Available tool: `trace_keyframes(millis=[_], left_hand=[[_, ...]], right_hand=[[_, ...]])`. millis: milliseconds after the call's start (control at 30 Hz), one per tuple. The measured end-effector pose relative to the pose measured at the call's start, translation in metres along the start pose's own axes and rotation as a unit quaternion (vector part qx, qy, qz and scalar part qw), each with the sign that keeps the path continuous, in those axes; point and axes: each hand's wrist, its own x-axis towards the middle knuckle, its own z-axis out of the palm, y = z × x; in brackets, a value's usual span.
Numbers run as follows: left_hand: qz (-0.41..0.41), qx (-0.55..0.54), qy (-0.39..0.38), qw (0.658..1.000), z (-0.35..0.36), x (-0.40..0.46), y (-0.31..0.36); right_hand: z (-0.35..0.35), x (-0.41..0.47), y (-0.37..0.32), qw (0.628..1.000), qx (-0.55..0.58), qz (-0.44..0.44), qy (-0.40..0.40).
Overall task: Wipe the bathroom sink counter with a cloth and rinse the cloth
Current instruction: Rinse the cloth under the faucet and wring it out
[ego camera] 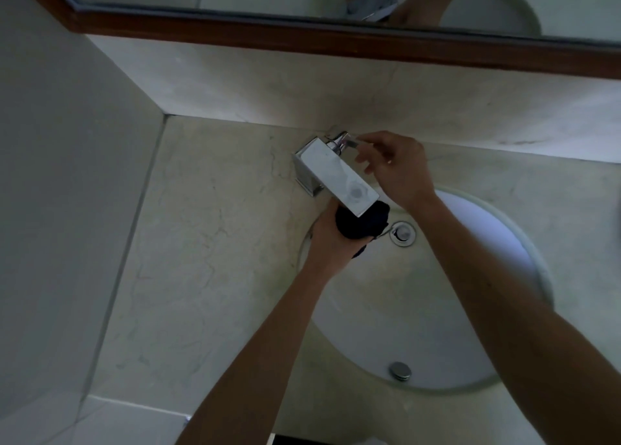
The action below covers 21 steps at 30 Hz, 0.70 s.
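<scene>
My left hand (pixel 331 243) grips a bunched dark cloth (pixel 361 223) and holds it right under the spout end of the flat chrome faucet (pixel 336 172), over the far rim of the white oval sink basin (pixel 470 293). My right hand (pixel 396 167) reaches across to the small chrome lever (pixel 346 141) at the back of the faucet, fingertips touching it. No water stream is visible. The pale marble counter (pixel 208 243) spreads out to the left of the basin.
A chrome drain (pixel 402 234) sits in the basin just right of the cloth, and an overflow cap (pixel 400 370) on the near wall. A wood-framed mirror (pixel 302 38) runs along the back wall. A tiled side wall (pixel 67 175) bounds the counter on the left.
</scene>
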Motion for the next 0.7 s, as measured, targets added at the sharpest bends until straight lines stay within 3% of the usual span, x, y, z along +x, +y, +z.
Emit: trace_keyframes(millis=[267,400,533,700], left_hand=[[0.001,-0.025,0.041,0.999,0.003,-0.002,0.003],[-0.001,-0.049,0.056,0.997,0.006,-0.004,0.001],[0.007,-0.046,0.091,0.995,0.013,-0.006,0.001],[-0.017,-0.039,0.096,0.994,0.024,-0.009,-0.006]], right_hand=[[-0.004,0.0,0.004,0.996,0.049,0.058,0.044],[0.0,-0.033,0.026,0.976,0.118,0.159,0.095],[0.026,-0.086,0.048,0.958,0.188,0.212,0.043],[0.04,-0.096,0.05,0.926,0.284,0.245,0.049]])
